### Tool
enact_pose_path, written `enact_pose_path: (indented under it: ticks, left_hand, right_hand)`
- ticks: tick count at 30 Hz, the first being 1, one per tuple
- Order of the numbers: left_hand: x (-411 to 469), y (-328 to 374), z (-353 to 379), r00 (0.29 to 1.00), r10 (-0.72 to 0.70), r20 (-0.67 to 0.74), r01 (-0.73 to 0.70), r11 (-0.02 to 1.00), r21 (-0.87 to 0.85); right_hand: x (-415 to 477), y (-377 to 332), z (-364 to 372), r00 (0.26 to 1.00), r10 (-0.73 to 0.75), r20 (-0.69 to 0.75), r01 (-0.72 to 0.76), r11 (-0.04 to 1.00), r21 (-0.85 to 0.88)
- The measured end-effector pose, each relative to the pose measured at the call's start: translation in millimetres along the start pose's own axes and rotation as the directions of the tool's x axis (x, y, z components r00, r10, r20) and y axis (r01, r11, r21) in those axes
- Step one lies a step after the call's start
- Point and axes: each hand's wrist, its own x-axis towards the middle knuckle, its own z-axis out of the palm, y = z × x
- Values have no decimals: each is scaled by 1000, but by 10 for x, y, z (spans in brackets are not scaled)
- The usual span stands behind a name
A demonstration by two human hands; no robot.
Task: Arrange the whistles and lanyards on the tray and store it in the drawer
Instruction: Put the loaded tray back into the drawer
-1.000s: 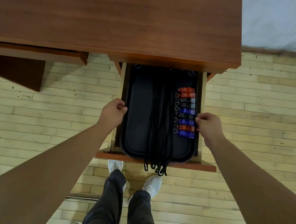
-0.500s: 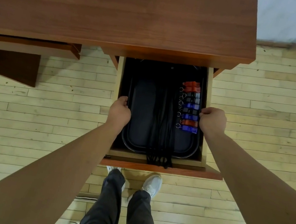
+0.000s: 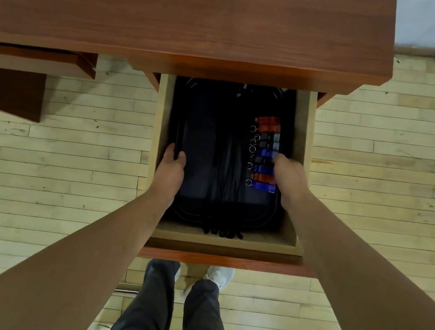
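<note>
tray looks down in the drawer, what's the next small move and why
Probably let go and lift both hands out. The left hand and right hand grip the side rims of the black plastic tray, which seems to sit low inside the open light-wood drawer, black cord lanyards and red, grey and blue whistles on it; the drawer can't shut around arms.

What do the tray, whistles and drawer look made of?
Tray: black, probably plastic; thin highlights along its rim. Whistles: glossy red, grey and blue plastic, seemingly, with small metal rings. Drawer: pale matte wood walls, reddish varnished front.
</note>
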Motion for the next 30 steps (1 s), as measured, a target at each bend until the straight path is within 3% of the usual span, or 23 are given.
enact_pose_path:
  ticks: [7,21,26,30]
  left_hand:
    - [100,-148,51,996,-89,10,88,993,79]
    - [11,-25,-19,1000,-8,22,1,945,326]
    - [-406,-32,-216,999,31,31,-40,942,334]
    - [-860,-88,-415,998,-2,61,-13,968,250]
  right_hand:
    - [152,102,82,1000,-20,6,20,1000,-10]
    - [-61,279,13,984,-150,94,164,972,-169]
    - [-585,373,-106,997,-75,6,75,997,-24]
    - [-1096,475,-219,1000,-2,18,1,996,92]
